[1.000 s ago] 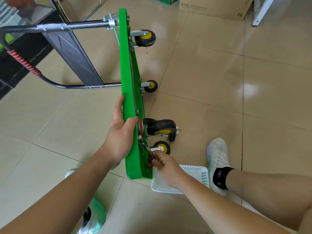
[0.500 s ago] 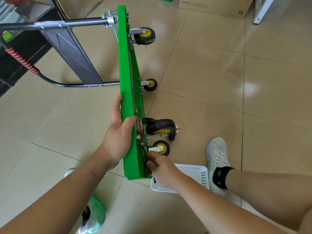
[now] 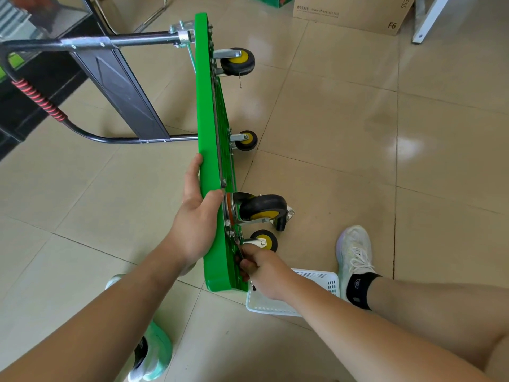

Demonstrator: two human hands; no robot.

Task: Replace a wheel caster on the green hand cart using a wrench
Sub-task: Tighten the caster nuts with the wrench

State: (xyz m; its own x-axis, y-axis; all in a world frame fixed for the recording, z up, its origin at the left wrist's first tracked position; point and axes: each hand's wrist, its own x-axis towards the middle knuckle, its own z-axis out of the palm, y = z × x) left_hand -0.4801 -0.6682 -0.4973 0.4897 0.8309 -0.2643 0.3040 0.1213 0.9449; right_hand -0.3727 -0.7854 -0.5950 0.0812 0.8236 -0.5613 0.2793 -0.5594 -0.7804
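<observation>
Cart stood on edge, casters exposed
Left hand gripped it steady; right hand held the wrench below centre

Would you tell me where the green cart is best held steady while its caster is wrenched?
Grip the green cart by its upper long edge, from above, beside the large caster, as the left hand does: the deck stands on edge, rim upward.

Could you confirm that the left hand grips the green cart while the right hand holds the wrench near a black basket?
Not quite: the head view shows the basket is white, not black. The left hand does grip the green cart, and the right hand holds the wrench near the basket.
</observation>
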